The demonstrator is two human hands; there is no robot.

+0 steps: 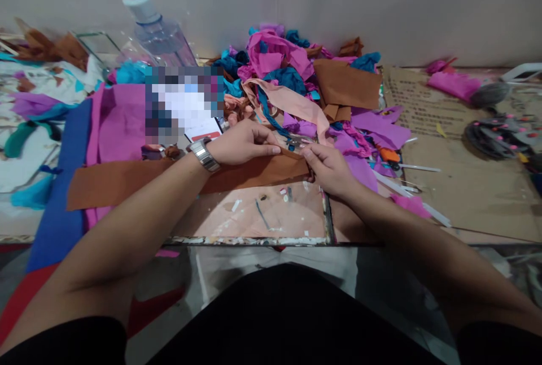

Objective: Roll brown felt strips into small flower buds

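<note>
A long brown strip of crepe-like fabric or paper lies across the worktable, running left under my left forearm. My left hand, with a metal watch on its wrist, pinches the strip's upper edge between thumb and fingers. At the strip's right end, my right hand pinches the edge too, its fingertips partly hidden. Just beyond the fingertips is a small shiny metal object, whose kind I cannot make out. A twisted blue strip and a pale peach strip lie behind the hands.
Heaped pink, blue and purple scraps line the wall. A clear bottle with a white cap stands behind a partly blurred phone. Cardboard lies right, bearing a dark pincushion-like object. Blue material hangs over the left edge.
</note>
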